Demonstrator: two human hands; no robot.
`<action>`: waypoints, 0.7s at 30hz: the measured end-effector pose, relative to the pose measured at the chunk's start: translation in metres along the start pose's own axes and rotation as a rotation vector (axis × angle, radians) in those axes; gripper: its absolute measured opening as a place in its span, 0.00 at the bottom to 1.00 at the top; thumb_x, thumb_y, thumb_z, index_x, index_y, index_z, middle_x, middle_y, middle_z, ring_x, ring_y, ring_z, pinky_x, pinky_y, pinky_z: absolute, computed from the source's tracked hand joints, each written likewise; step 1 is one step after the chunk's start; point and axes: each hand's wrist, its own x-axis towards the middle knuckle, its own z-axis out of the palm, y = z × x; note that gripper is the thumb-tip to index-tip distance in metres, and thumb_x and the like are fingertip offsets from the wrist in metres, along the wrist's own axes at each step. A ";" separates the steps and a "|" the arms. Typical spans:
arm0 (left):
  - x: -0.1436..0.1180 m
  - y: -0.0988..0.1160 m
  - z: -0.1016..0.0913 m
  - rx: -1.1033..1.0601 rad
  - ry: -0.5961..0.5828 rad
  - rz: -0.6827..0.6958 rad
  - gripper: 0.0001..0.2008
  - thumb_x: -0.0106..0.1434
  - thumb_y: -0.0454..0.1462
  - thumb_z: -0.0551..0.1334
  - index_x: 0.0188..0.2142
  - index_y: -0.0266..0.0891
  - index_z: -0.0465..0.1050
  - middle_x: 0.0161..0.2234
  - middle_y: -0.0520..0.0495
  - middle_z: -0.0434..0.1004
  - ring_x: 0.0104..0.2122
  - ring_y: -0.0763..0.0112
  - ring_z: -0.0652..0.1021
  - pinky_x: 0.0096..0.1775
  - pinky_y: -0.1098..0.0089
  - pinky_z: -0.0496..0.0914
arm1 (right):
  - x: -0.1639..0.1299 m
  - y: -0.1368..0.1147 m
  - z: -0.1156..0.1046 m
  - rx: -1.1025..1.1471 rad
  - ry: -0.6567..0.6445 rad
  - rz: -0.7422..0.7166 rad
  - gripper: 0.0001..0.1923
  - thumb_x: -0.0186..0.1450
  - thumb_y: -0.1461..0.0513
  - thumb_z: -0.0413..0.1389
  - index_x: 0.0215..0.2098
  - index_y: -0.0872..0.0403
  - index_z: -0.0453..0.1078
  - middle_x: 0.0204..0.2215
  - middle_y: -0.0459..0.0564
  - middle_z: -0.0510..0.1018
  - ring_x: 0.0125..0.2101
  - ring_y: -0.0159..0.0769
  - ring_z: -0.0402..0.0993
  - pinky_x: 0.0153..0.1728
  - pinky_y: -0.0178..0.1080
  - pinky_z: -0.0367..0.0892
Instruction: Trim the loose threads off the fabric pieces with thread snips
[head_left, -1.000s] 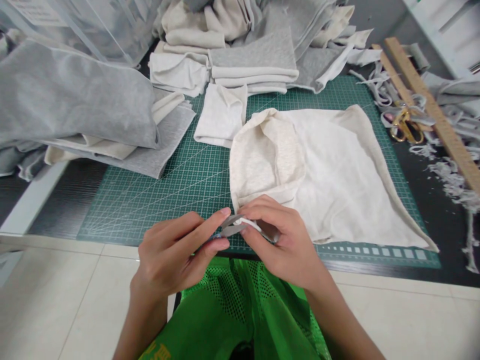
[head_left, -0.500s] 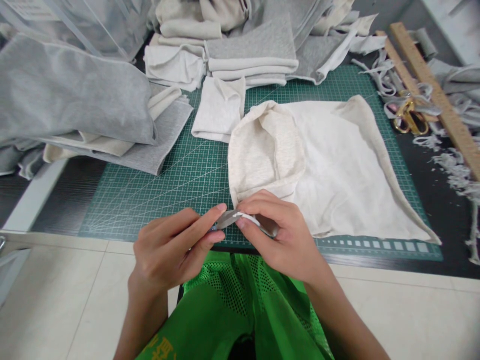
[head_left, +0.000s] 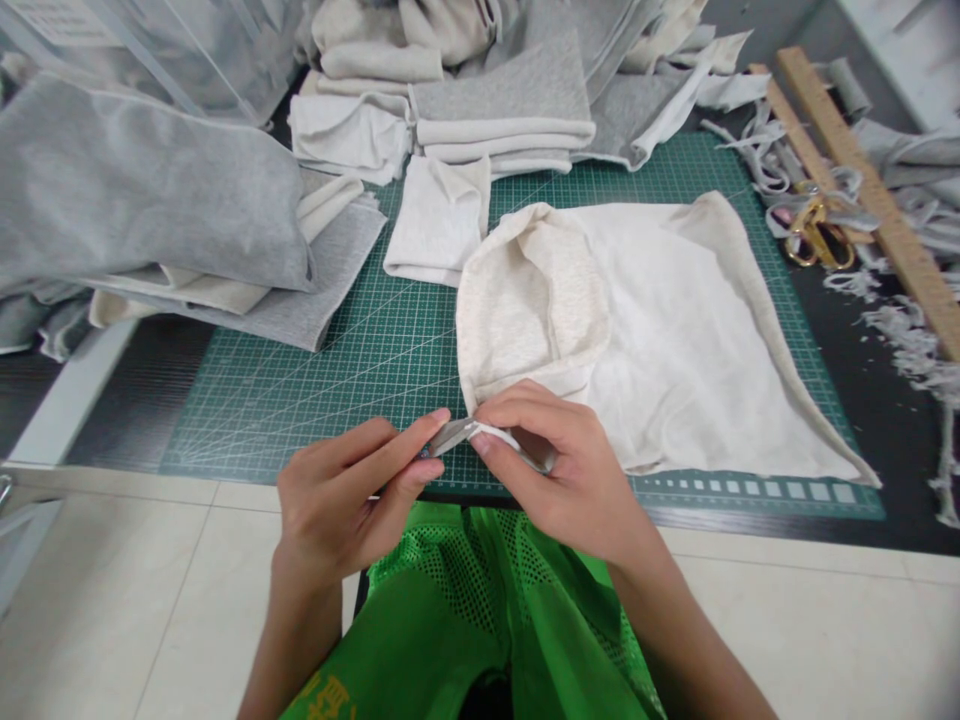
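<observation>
My left hand [head_left: 356, 490] is closed in a pinch on a flat grey blade-like piece [head_left: 451, 436]; its other end is hidden in my fingers, and I cannot make out its exact kind. Its tip meets a white fabric edge [head_left: 506, 438] pinched between the thumb and fingers of my right hand [head_left: 559, 465]. That edge curves under my right palm. Just beyond my right fingers lies a cream fabric piece [head_left: 690, 340], spread out with a folded, open pocket-like part [head_left: 532, 300] at its left. My fingers hide where the held edge and this piece meet.
Beneath lies a green cutting mat [head_left: 300, 390]. Grey folded fabric [head_left: 150, 190] is stacked at left, and more fabric [head_left: 502, 95] at the back. Gold-handled scissors [head_left: 817, 235], a wooden ruler [head_left: 870, 190] and scraps [head_left: 907, 340] are at right. A clear plastic bin [head_left: 202, 60] stands back left.
My left hand has shifted very slightly, and the grey piece has tilted at the fabric edge. My right hand and the cream fabric look the same.
</observation>
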 end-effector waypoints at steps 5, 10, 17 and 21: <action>0.000 0.002 0.003 -0.094 -0.008 -0.077 0.19 0.66 0.34 0.66 0.56 0.48 0.76 0.31 0.53 0.79 0.23 0.79 0.74 0.23 0.76 0.67 | 0.000 0.001 0.000 -0.011 0.002 0.004 0.07 0.68 0.68 0.57 0.37 0.51 0.76 0.33 0.46 0.81 0.36 0.35 0.75 0.42 0.42 0.71; -0.001 0.001 0.004 -0.207 -0.022 -0.166 0.19 0.66 0.32 0.66 0.55 0.48 0.78 0.35 0.51 0.82 0.28 0.76 0.78 0.26 0.74 0.70 | 0.000 0.002 0.001 -0.009 0.019 -0.004 0.06 0.68 0.67 0.57 0.37 0.51 0.75 0.33 0.47 0.81 0.36 0.35 0.75 0.42 0.43 0.71; 0.001 0.007 0.006 -0.347 -0.021 -0.264 0.16 0.66 0.32 0.65 0.52 0.50 0.79 0.38 0.51 0.85 0.33 0.73 0.82 0.30 0.73 0.75 | 0.000 0.002 0.001 0.007 0.035 0.005 0.06 0.68 0.67 0.57 0.35 0.52 0.75 0.33 0.47 0.81 0.36 0.35 0.76 0.42 0.42 0.71; 0.003 0.011 0.007 -0.404 -0.036 -0.318 0.16 0.66 0.31 0.66 0.50 0.50 0.80 0.42 0.51 0.86 0.37 0.71 0.84 0.35 0.70 0.78 | 0.000 0.001 0.001 0.002 0.053 0.024 0.06 0.68 0.67 0.58 0.36 0.52 0.75 0.33 0.46 0.81 0.37 0.34 0.75 0.42 0.41 0.70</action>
